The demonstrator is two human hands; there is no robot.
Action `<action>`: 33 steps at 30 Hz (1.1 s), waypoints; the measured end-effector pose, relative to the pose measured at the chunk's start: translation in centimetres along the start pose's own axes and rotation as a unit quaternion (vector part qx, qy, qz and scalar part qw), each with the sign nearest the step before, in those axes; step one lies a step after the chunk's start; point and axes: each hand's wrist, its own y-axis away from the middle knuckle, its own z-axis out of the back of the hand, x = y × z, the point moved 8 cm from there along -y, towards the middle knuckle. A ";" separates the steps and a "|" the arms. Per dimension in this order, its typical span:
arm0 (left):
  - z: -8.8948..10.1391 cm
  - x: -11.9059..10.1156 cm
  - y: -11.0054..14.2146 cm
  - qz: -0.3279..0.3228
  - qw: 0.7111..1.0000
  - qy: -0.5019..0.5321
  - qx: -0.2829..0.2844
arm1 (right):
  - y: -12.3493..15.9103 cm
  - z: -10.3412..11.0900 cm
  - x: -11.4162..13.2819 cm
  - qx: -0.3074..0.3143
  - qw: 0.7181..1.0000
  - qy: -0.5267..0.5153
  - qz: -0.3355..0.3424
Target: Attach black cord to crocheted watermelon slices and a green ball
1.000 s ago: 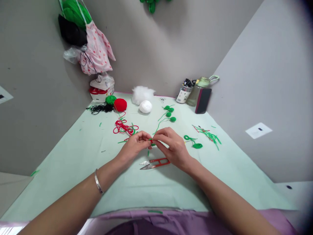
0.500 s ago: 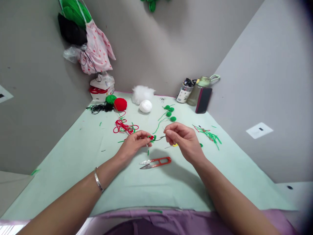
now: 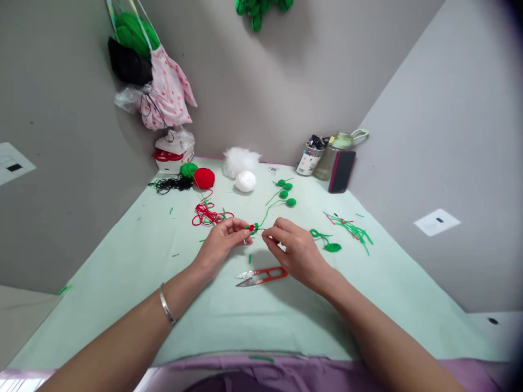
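Observation:
My left hand [image 3: 224, 239] pinches a small red and green yarn piece [image 3: 252, 228] between thumb and fingertips. A dark thread [image 3: 260, 229] runs from that piece to my right hand [image 3: 292, 247], whose thumb and fingers are closed on it. Whether a needle is also in the right fingers I cannot make out. Below the hands lie thread snips [image 3: 263, 275] with orange handles, their blades apart and the handle end partly behind my right hand. To the right of that hand rests a green leaf-shaped yarn piece [image 3: 332, 247] with a looped stem.
Loose red yarn [image 3: 207, 214], a red yarn ball [image 3: 204, 178] and black yarn [image 3: 171, 184] lie at the left back. White stuffing [image 3: 241, 161] and a white ball [image 3: 245, 181] stand behind. Green yarn clippings [image 3: 351, 228], a phone [image 3: 342, 172] and a bottle [image 3: 327, 162] are at right.
My right hand has come down and left, closer to the yarn piece, and the visible thread is shorter. The green leaf piece shows more fully now. The view has shifted slightly.

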 end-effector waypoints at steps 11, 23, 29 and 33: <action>-0.4 -0.7 0.2 -0.037 0.997 -0.060 -0.011 | 0.0 -0.6 -0.3 0.001 1.000 -0.007 -0.018; -1.0 -5.8 4.3 -0.360 0.898 -0.246 -0.060 | -0.3 1.2 -1.9 -0.063 0.959 -0.253 -0.109; -1.0 -5.0 3.3 -0.266 0.950 -0.158 -0.039 | -0.1 1.9 -1.2 -0.093 0.983 -0.152 -0.051; -0.7 -3.3 1.7 -0.127 0.989 -0.072 -0.020 | 0.0 1.9 -0.8 -0.090 0.995 -0.041 -0.012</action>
